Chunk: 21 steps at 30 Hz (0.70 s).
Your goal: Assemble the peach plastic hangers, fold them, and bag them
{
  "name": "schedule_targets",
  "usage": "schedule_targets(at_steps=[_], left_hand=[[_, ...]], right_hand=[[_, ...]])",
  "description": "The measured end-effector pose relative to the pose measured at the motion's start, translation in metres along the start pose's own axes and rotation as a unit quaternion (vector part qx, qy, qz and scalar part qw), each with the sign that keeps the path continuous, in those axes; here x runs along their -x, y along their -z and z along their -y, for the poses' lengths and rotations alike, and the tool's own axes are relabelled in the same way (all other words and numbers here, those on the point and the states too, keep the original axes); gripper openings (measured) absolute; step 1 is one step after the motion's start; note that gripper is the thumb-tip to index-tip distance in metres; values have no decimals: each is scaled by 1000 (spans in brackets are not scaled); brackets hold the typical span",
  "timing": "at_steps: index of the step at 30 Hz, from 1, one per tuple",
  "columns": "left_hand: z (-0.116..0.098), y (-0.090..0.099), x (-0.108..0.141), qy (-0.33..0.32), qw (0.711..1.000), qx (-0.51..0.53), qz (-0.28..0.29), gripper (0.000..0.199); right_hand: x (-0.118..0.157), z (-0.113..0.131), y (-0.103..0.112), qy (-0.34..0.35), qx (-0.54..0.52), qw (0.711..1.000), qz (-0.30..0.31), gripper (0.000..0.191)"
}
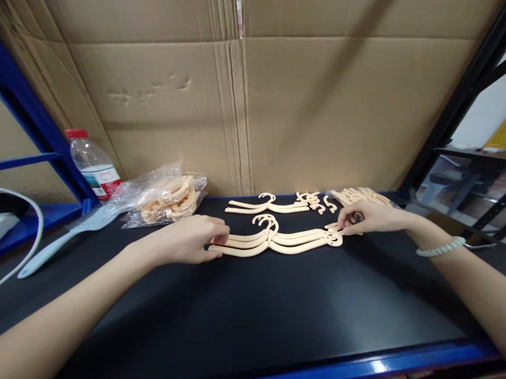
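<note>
A person's two bare hands work at a black tabletop [252, 322], seen from above. In the middle, a set of pale peach front hangers [296, 249] lies nested side by side, their hooks pointing away from the person. The left hand [197, 239] is at the left ends of this set, its bent fingers and thumb grasping them. The right hand [368, 215] is at the opposite end, fingertips bent together at a pale piece beside the hanger tips; whether they grip it cannot be told. A pale beaded bracelet [442, 247] circles the right wrist.

Behind the front set lie more hangers, the back hangers [291, 208], with small curved pieces [311, 200] scattered at their right end. Farther right, partly behind the right hand, is a bag of pale parts [360, 196]. To the left are a clear plastic bag [169, 200] of peach parts, a light blue hairbrush [94, 220] and a red-capped bottle [92, 162]. Brown cardboard [343, 104] stands behind everything on the table.
</note>
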<state>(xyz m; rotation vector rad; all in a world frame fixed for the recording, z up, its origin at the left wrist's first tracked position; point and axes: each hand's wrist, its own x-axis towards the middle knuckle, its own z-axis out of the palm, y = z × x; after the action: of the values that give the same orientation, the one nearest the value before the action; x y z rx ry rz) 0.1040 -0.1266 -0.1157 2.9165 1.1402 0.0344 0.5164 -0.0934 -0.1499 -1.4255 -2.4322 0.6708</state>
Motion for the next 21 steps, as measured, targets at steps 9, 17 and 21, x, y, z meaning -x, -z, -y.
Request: schedule_targets(at_steps=[9, 17, 21], left_hand=[[0, 0, -3, -3, 994, -84, -67, 18], [12, -3, -4, -8, 989, -113, -98, 22], [12, -4, -3, 14, 990, -114, -86, 15]], right_hand=[[-10, 11, -13, -27, -70, 969, -235, 15], [-13, 16, -23, -50, -124, 955, -266, 17], [-14, 16, -24, -70, -121, 948, -287, 18]])
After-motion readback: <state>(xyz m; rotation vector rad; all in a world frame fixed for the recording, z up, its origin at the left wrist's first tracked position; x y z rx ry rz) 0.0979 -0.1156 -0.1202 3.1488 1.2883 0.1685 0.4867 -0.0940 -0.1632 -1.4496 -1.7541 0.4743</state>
